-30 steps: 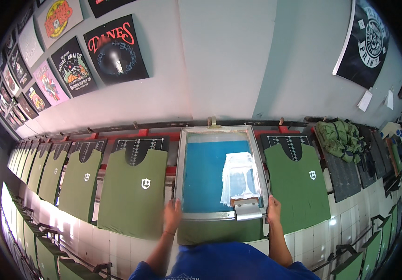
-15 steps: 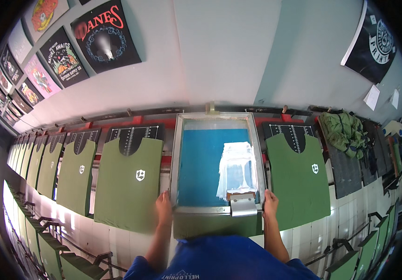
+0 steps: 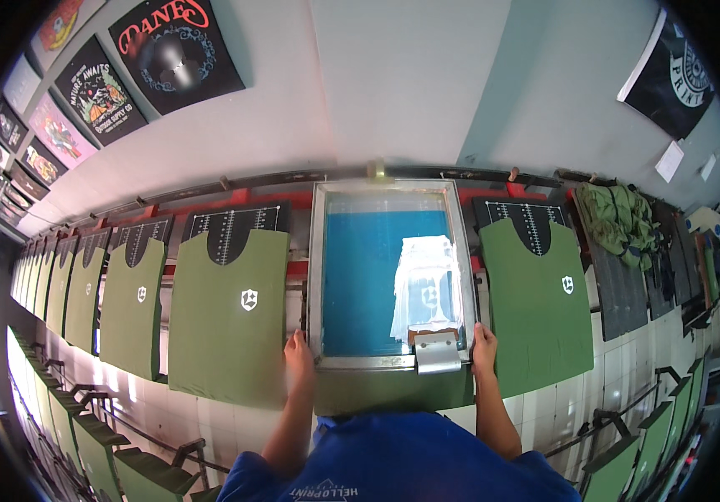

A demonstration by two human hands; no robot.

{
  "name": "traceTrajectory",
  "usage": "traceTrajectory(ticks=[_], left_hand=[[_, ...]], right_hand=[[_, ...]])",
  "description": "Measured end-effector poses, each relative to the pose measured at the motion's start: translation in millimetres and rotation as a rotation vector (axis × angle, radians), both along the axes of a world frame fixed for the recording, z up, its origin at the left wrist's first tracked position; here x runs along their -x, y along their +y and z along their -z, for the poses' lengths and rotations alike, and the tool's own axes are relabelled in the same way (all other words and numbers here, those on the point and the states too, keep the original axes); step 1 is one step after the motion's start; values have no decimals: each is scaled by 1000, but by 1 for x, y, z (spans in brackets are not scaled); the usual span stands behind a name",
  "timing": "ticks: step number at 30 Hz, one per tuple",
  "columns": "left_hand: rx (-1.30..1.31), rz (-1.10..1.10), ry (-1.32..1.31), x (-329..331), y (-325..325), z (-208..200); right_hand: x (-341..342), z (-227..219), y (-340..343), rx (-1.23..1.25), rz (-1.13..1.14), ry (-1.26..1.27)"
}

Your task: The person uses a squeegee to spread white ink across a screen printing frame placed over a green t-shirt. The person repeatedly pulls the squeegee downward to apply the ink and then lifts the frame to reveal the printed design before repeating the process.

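Note:
A silkscreen (image 3: 321, 276), blue inside a metal frame, lies over a green shirt on a board in front of me. My left hand (image 3: 299, 361) closes on the lower left side of the frame. On the lower right side my right hand (image 3: 484, 350) grips it, thumb upward. A squeegee (image 3: 438, 355) with a bent metal handle rests inside the near right corner, its handle hanging over the near rail. White ink (image 3: 414, 272) is smeared up the mesh beyond it, and a faint shield shape shows there. Most of the shirt underneath is hidden; its near edge sticks out.
Green shirts with white shield prints, the left one (image 3: 226, 335) and the right one (image 3: 540, 326), flank the screen on boards. More boards curve away left. A heap of green cloth (image 3: 619, 226) lies on a dark board (image 3: 623, 305) at right. A rail (image 3: 276, 178) runs behind.
The scene has shifted slightly upward in view. Both hands stay at the frame's sides, and the squeegee keeps its place. A shield shape shows more plainly in the white ink area.

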State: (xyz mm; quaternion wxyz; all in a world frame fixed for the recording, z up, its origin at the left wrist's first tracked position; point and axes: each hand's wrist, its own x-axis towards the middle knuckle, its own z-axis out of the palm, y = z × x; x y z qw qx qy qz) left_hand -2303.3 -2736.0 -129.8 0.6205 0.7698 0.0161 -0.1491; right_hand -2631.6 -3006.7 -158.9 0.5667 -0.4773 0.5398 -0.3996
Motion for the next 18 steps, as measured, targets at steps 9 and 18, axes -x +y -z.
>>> traceTrajectory(ticks=[9,18], left_hand=[[-413,39,-830,5,-5,8],[-89,1118,134,118,-46,-62]], right_hand=[[-2,0,-7,-85,-28,-13],[-10,-114,62,823,-673,680]])
